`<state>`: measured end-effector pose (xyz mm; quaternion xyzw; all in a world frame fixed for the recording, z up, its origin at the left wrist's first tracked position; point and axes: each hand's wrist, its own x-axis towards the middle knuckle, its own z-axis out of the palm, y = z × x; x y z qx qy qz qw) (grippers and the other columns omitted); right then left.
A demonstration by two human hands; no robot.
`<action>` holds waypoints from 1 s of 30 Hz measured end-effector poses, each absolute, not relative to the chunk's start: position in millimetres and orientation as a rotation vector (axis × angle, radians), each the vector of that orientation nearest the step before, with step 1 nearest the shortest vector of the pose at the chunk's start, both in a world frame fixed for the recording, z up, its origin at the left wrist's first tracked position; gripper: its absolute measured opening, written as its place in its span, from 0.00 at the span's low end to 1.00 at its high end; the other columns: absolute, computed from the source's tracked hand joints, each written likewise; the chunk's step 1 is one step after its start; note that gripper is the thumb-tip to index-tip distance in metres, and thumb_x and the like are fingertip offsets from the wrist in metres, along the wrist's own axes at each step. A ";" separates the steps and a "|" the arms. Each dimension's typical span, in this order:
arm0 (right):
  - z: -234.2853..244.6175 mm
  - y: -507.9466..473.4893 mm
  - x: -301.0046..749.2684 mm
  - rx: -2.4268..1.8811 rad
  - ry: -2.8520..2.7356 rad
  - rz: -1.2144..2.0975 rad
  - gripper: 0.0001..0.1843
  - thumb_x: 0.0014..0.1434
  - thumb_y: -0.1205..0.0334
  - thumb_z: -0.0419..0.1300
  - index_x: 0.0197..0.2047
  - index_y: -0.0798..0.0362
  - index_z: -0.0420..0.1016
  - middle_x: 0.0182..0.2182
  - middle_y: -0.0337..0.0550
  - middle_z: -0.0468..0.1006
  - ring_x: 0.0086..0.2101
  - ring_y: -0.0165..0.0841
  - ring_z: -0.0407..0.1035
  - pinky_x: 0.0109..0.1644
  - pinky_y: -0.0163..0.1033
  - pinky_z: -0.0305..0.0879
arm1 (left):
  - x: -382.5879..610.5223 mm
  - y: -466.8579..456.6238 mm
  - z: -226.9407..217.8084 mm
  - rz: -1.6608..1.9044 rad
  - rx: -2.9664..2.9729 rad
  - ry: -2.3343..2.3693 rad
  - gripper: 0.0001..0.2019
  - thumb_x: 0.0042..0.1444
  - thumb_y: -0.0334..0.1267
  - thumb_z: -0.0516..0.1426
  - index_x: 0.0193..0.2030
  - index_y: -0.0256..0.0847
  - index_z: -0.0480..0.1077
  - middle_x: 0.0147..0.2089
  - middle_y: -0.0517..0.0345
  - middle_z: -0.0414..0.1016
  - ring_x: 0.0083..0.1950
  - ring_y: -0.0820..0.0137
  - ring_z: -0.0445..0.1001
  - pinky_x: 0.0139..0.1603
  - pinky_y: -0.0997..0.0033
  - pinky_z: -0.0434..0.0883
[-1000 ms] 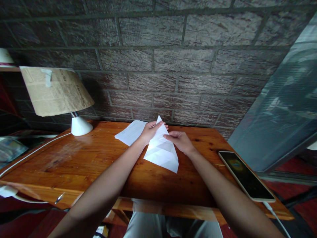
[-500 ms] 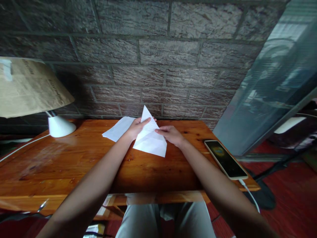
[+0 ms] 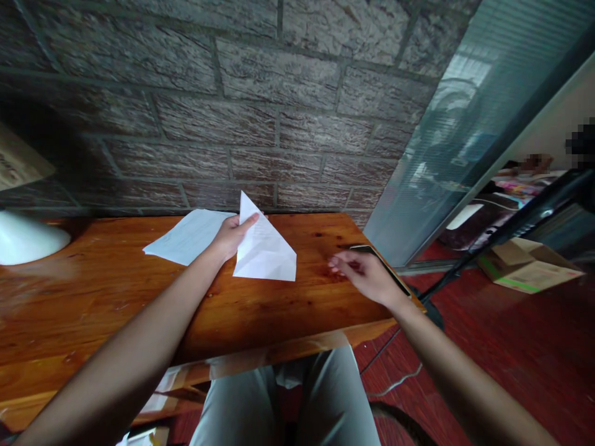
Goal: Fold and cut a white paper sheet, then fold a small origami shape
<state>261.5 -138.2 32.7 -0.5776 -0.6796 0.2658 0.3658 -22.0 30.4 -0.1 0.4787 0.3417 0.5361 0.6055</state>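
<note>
A folded sheet of white paper [image 3: 266,253], pointed at the top and straight along its lower edge, is pinched at its upper left side by my left hand [image 3: 233,235]. The thumb lies on its front, and the other fingers are mostly hidden behind it. Apart from the paper, to its right, my right hand [image 3: 365,272] hovers over the table with its fingers loosely curled and nothing visible in them. Beneath and behind that hand lies a phone [image 3: 403,286], largely covered by it.
On the wooden table [image 3: 106,310] a stack of white paper [image 3: 186,238] lies behind my left hand. A lamp base [image 3: 32,238] stands at the far left. A stone-block wall [image 3: 251,124] rises behind the table. Right of it, a cardboard box [image 3: 525,266] sits on the red floor.
My right hand has let go of the folded paper and moved right, over the phone. My left hand still holds the paper. The view has turned to the right.
</note>
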 end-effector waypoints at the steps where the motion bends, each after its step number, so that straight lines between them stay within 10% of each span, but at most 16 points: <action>1: 35.8 -156.2 279.9 -1.542 -1.753 0.443 0.18 0.62 0.46 0.57 0.40 0.53 0.78 0.36 0.46 0.81 0.37 0.36 0.77 0.42 0.39 0.71 | -20.5 31.5 -4.0 1.231 1.120 0.828 0.26 0.38 0.52 0.71 0.39 0.33 0.78 0.36 0.48 0.82 0.34 0.63 0.79 0.38 0.65 0.75; 6: 31.3 -221.4 349.5 -1.734 -1.699 -0.197 0.16 0.64 0.47 0.55 0.37 0.51 0.74 0.35 0.47 0.79 0.38 0.38 0.76 0.46 0.41 0.70 | -16.7 35.9 -20.6 1.190 1.195 0.948 0.27 0.37 0.56 0.69 0.36 0.34 0.77 0.29 0.52 0.80 0.28 0.64 0.76 0.31 0.67 0.72; 30: 34.9 -229.1 348.8 -1.777 -1.645 -0.176 0.22 0.68 0.45 0.45 0.35 0.50 0.71 0.33 0.49 0.78 0.37 0.39 0.75 0.45 0.41 0.68 | -13.8 28.5 -21.0 1.141 1.278 1.023 0.26 0.38 0.57 0.69 0.36 0.36 0.79 0.31 0.50 0.81 0.29 0.63 0.77 0.30 0.68 0.71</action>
